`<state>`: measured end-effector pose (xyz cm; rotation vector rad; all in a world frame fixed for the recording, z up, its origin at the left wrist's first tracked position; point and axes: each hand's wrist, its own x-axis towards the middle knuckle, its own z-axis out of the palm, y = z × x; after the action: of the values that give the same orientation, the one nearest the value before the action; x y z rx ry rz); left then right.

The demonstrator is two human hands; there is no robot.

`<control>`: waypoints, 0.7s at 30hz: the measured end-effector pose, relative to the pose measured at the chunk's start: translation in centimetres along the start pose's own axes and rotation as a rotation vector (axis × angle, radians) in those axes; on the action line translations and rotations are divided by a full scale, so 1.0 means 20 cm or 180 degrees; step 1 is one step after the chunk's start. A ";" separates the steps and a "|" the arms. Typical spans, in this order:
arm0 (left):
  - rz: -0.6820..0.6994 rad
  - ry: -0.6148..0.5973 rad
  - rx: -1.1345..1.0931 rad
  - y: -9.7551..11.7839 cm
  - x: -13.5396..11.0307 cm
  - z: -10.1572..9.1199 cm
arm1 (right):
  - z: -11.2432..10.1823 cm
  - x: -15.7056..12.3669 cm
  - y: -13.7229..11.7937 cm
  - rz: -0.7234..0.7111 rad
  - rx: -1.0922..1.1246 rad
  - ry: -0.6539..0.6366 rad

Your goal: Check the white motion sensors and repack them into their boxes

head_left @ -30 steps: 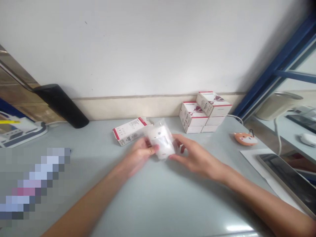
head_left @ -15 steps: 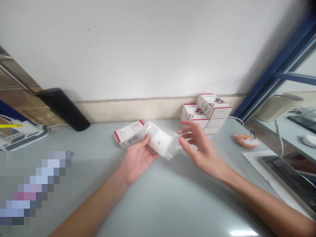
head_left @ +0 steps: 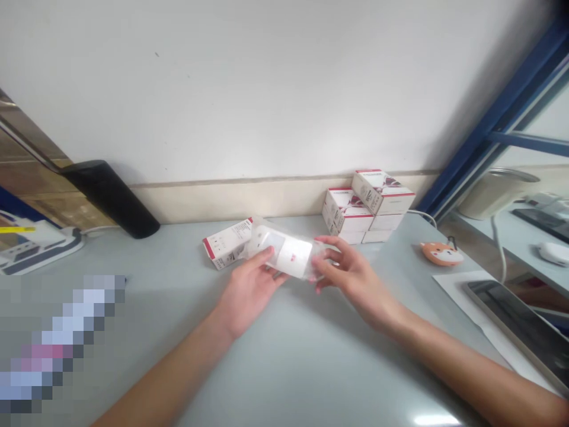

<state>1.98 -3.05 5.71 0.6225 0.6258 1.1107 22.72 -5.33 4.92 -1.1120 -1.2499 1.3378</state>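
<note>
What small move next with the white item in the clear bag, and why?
Probably draw the clear bag off with the right hand, since the left hand steadies the white item and the right fingers sit at the bag's loose end.

White device (head_left: pixel 287 254) (small red mark)

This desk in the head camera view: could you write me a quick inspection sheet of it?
Surface: pale grey desk top.
Job's things: white device in a clear plastic bag; white-and-red cardboard box lying just behind it.
Clutter: stacked white-and-red cardboard boxes; orange animal-face trinket; black cylindrical object; dark tablet on a white paper sheet.
Hands: left hand and right hand both hold the bag.
Cables: thin white cable beside the stack.
Surroundings: white wall; blue window frame.
</note>
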 end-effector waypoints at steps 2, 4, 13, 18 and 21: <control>0.0051 0.0075 -0.0051 0.01 0.00 0.00 | -0.01 0.01 0.00 -0.0265 0.0159 0.0260; 0.0139 0.0116 -0.0088 0.01 0.01 -0.01 | -0.02 0.03 -0.01 -0.0644 0.0185 0.0728; 0.0133 -0.0178 0.0075 0.02 0.00 0.00 | 0.02 -0.02 -0.01 -0.0118 -0.0148 0.0115; 0.0144 -0.0349 0.0454 -0.01 -0.01 0.01 | 0.02 0.00 0.00 -0.0234 0.0196 0.0157; 0.0449 -0.0130 0.1045 -0.04 -0.01 -0.03 | 0.00 0.01 -0.01 -0.0438 0.0182 0.0292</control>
<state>1.99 -3.40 4.83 0.9817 0.7448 1.1319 22.81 -5.21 5.16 -1.0175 -1.1918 1.1992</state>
